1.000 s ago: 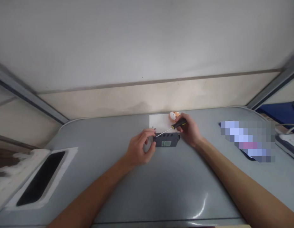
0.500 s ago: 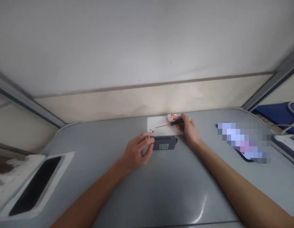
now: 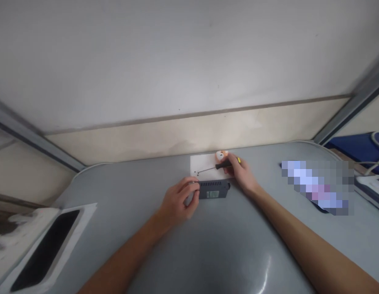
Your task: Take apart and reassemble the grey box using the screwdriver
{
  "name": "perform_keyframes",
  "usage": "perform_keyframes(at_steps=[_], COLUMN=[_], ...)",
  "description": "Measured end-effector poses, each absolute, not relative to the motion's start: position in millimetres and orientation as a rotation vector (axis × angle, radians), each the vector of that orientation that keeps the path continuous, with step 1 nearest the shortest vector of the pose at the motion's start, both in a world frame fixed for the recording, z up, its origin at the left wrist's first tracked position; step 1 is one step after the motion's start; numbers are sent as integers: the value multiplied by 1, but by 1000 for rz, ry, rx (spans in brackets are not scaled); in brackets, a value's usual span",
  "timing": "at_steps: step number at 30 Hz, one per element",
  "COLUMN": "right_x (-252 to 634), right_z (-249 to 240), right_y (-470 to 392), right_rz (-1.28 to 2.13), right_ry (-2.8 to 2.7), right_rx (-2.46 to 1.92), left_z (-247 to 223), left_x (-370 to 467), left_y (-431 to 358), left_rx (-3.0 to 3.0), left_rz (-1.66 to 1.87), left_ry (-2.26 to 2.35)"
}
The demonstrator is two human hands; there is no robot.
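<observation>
My left hand (image 3: 181, 200) is closed on the left end of a dark grey box-shaped device (image 3: 218, 190), which has a row of vent slots and a small greenish label. In my right hand (image 3: 240, 171) is a screwdriver (image 3: 222, 164) with a black and yellow handle and a thin shaft pointing left. Its tip is at a few tiny dark pieces, apparently screws (image 3: 198, 175), on a white sheet of paper (image 3: 201, 160). An orange-and-white animal figure (image 3: 220, 155) sits on the paper's far edge, close to my right fingers.
A phone with a blurred screen (image 3: 314, 183) lies on the grey table (image 3: 207, 253) to the right. On the left, a black flat object (image 3: 45, 249) rests on white paper. A wall (image 3: 189, 134) borders the far edge. A white device (image 3: 371, 190) with cables stands far right.
My right hand has brought the screwdriver tip slightly left and down to the tiny dark pieces. My left hand keeps its grip on the device. The view has tilted slightly.
</observation>
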State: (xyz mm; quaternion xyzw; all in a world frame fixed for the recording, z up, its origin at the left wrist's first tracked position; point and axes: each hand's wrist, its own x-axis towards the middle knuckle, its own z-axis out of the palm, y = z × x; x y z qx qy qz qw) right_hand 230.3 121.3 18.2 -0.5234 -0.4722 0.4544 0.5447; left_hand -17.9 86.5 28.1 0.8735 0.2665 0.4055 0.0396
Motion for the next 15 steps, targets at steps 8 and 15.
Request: perform_keyframes(at_steps=[8,15], right_x=[235,245], right_z=[22,30], right_y=[126,129], right_rz=[1173,1317], right_ry=[-747,-509], right_rx=[-1109,-857], left_z=[26,32], left_x=[-21,-21], left_y=[88,88], left_rx=[2705,2694], left_rz=[1294,1364], left_ry=[887,1041])
